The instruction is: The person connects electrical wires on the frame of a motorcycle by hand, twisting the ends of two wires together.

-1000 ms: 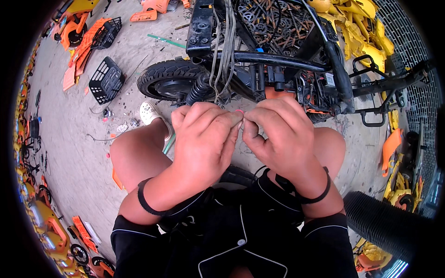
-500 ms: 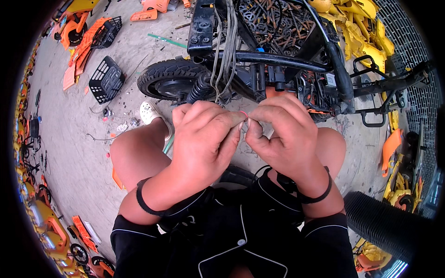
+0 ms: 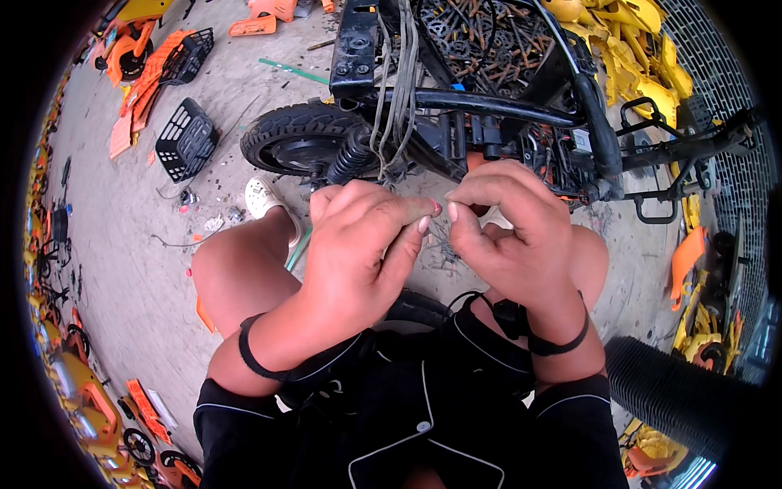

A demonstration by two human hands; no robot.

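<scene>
My left hand (image 3: 358, 236) is closed in a pinch, and a tiny red piece (image 3: 437, 207) shows at its index fingertip. What kind of thing the piece is, I cannot make out. Just to the right, my right hand (image 3: 513, 224) is also curled into a pinch, thumb and index tip close together. Whether anything sits between them is too small to tell. A narrow gap separates the two hands. Beyond them stands a stripped black vehicle frame (image 3: 497, 104) with a rear wheel (image 3: 297, 138), a coil spring (image 3: 352, 159) and grey cables (image 3: 395, 98) hanging over it.
Rusty metal parts (image 3: 481, 41) are heaped behind the frame. Yellow panels (image 3: 631, 57) pile up at the far right. A black basket (image 3: 186, 140) and orange panels (image 3: 151, 90) lie on the floor to the left. A ribbed black object (image 3: 676, 395) stands close at my right.
My hands have parted slightly; the right one moved a little to the right. The red piece, earlier between both hands' fingertips, now shows at the left fingertip.
</scene>
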